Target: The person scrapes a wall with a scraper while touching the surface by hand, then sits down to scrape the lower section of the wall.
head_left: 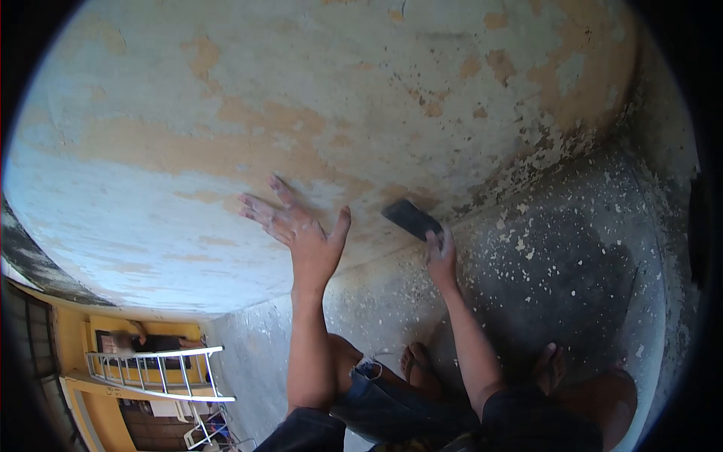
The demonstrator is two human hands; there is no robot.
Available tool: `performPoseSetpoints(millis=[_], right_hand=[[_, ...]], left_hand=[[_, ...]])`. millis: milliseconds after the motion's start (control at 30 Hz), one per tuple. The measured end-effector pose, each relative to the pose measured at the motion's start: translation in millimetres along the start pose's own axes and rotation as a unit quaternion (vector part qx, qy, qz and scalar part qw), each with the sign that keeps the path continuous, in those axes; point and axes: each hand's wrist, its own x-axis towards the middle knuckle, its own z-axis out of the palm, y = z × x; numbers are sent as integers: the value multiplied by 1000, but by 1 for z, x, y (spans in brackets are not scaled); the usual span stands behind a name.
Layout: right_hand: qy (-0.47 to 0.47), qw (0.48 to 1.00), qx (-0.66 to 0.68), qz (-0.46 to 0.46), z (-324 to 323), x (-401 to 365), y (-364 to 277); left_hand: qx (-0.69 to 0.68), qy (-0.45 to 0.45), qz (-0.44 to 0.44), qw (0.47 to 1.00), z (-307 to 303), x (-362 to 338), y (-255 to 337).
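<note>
My left hand [297, 230] is stretched out with its fingers spread over the wall [361, 98], whitish dust on its fingers. The wall's pale paint is peeling in patches that bare a tan layer. In my right hand [443, 260] is a dark, flat, rectangular scraper [410, 218], gripped at its near end. Its far end lies against the lower part of the wall, close above the floor [527, 294]. The fingers on the underside of the scraper are hidden.
Pale paint flakes are scattered over the grey floor, thickest along the wall's foot. My sandalled feet [418, 361] are below my hands. At the lower left stand a metal ladder [162, 377] and, behind it, a person [154, 343] near a yellow wall.
</note>
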Motion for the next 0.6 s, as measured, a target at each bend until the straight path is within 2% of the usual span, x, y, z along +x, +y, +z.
performPoseSetpoints(millis=[67,167,200,267,367,400,467,600], right_hand=[[-35,998,0,-61,14,10,-30],[-24,996,8,-81,14,15,-25],[-26,996,10,-88,9,14,-11],[4,1000,-1,-26,-5,7,26],[14,997,-29,-75,2,5,23],[10,997,-36,-64,7,0,9],[-38,993,5,-112,27,7,-36],[-30,993,8,-111,28,6,-28]], left_hand=[[-4,10,18,1000,-1,2,2],[-1,-11,-2,1000,-7,1,5],[-2,-4,0,1000,-9,2,7],[5,-16,-12,1000,-11,-1,9],[-28,-28,-17,999,-17,-4,7],[-26,-36,-28,999,-19,-10,6],[-14,-31,-9,999,-22,-6,9],[-22,-24,-1,999,-23,-7,5]])
